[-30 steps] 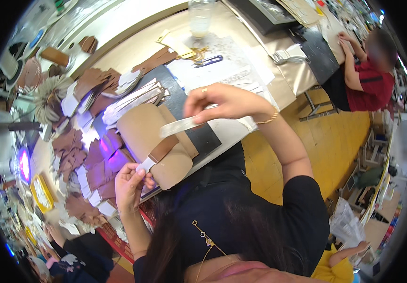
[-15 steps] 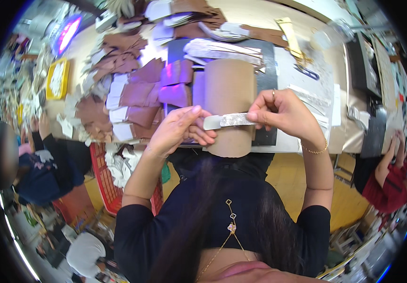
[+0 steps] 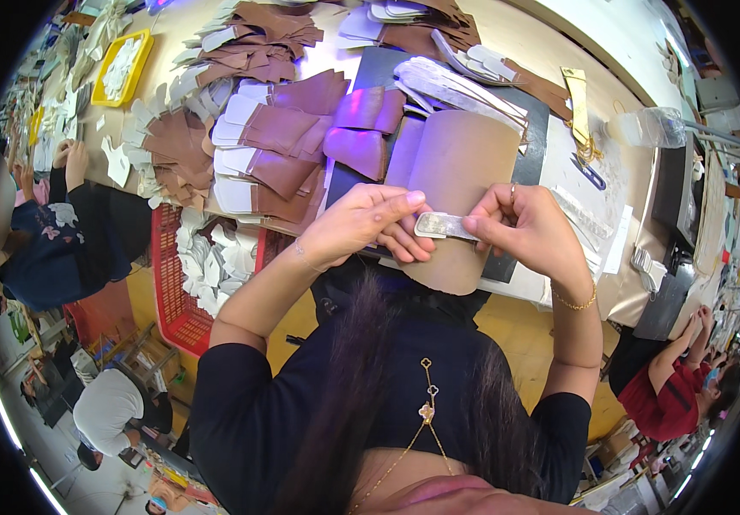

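Note:
A short strap piece point(image 3: 440, 226), pale and shiny with a white rounded end, is stretched between my hands. The thumb and fingers of my right hand point(image 3: 524, 227) pinch its right end. At its rounded end is my left hand point(image 3: 383, 225), fingers curled under and against the strap, thumb lying above along the index finger. Beneath both hands is a tan curved block point(image 3: 464, 163), like a half cylinder, standing at the table's near edge. Brown leather pieces point(image 3: 366, 133) lie stacked just left of the block. White strips point(image 3: 451, 86) lie behind it.
More brown and white cut pieces point(image 3: 280, 129) are piled on the left of the table. A red basket point(image 3: 183, 322) of white scraps stands below. A yellow tray point(image 3: 140, 70) is far left. A blue-handled tool point(image 3: 589, 172) lies right. Co-workers point(image 3: 666, 386) sit at both sides.
The view has turned, so the table shifts to the right in it. The strap now looks shorter between my hands, which are closer together.

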A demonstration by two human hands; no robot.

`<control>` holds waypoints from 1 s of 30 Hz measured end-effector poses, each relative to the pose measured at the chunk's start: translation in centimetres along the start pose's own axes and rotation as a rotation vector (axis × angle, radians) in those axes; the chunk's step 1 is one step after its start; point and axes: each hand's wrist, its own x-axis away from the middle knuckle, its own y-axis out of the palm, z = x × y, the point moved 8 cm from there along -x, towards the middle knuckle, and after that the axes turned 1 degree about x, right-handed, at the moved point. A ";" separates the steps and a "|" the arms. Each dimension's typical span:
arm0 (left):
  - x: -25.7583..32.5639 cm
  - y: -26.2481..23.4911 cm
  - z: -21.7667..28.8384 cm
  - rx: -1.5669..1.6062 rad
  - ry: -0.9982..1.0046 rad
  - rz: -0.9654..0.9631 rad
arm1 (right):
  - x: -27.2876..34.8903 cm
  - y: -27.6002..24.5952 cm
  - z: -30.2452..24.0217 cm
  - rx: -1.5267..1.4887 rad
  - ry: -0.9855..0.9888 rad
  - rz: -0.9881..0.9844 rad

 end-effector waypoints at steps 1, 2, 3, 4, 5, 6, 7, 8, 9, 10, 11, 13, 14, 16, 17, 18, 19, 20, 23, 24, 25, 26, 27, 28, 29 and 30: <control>0.0 0.0 0.0 -0.003 0.004 -0.003 | 0.0 0.0 0.0 -0.001 -0.003 0.001; 0.0 0.0 0.0 -0.006 0.008 -0.006 | -0.1 0.0 0.0 -0.001 -0.006 -0.001; -0.1 0.1 0.0 -0.010 0.010 -0.010 | -0.1 0.1 0.0 -0.001 -0.007 -0.003; 0.0 0.1 -0.1 -0.002 0.007 -0.011 | -0.1 0.1 0.1 -0.002 -0.011 -0.004; 0.0 0.0 -0.1 0.004 0.003 -0.012 | -0.2 0.1 0.2 -0.010 -0.005 -0.006; 0.0 0.0 -0.2 0.009 -0.002 -0.012 | -0.2 0.1 0.2 -0.018 0.002 -0.006; 0.0 0.0 -0.3 0.016 -0.003 -0.014 | -0.2 0.2 0.3 -0.026 0.009 -0.006; 0.0 0.0 -0.3 0.020 -0.004 -0.015 | -0.2 0.2 0.3 -0.022 0.007 -0.004; 0.0 0.0 -0.3 0.024 -0.005 -0.017 | -0.2 0.1 0.3 -0.018 0.005 -0.001; 0.0 0.0 -0.3 0.025 0.002 -0.013 | -0.2 0.1 0.2 -0.013 0.004 0.002; 0.0 0.0 -0.3 0.025 0.009 -0.008 | -0.2 0.1 0.1 0.000 0.003 0.002; 0.0 0.0 -0.3 0.016 0.013 -0.004 | -0.1 0.1 0.0 0.025 0.002 0.005; -0.1 0.0 -0.3 0.007 0.013 -0.003 | -0.1 0.1 -0.1 0.030 -0.003 0.009; -0.2 0.0 -0.3 -0.008 0.016 -0.002 | -0.1 0.1 -0.2 0.039 -0.011 0.017; -0.3 0.0 -0.3 -0.015 0.021 -0.001 | -0.1 0.1 -0.1 0.050 -0.013 0.011; -0.4 0.0 -0.2 -0.021 0.025 -0.001 | -0.1 0.0 -0.1 0.061 -0.015 0.006; -0.4 -0.1 -0.3 -0.023 0.023 0.005 | 0.0 0.0 0.1 0.072 -0.017 0.002; -0.4 -0.1 -0.3 -0.024 0.021 0.010 | 0.1 -0.2 0.1 0.045 -0.032 0.010; -0.4 -0.3 -0.3 -0.024 0.018 0.022 | 0.3 -0.7 0.6 -0.021 -0.053 0.024; -0.4 -0.4 -0.3 -0.024 0.017 0.027 | 0.3 -0.9 0.9 -0.037 -0.045 0.021; -0.4 -0.4 -0.3 -0.020 0.017 0.029 | 0.3 -1.0 1.2 -0.053 -0.037 0.018; -0.4 -0.5 -0.4 -0.017 0.016 0.032 | 0.3 -1.0 1.4 -0.063 -0.033 0.019; -0.4 -0.5 -0.4 -0.014 0.016 0.037 | 0.3 -1.0 1.6 -0.074 -0.029 0.018; -0.4 -0.5 -0.4 -0.011 0.017 0.035 | 0.3 -0.9 1.8 -0.085 -0.026 0.018; -0.3 -0.5 -0.5 -0.007 0.019 0.034 | 0.3 -0.9 1.8 -0.082 -0.032 0.021; -0.3 -0.5 -0.5 -0.004 0.020 0.033 | 0.3 -0.9 1.8 -0.078 -0.037 0.023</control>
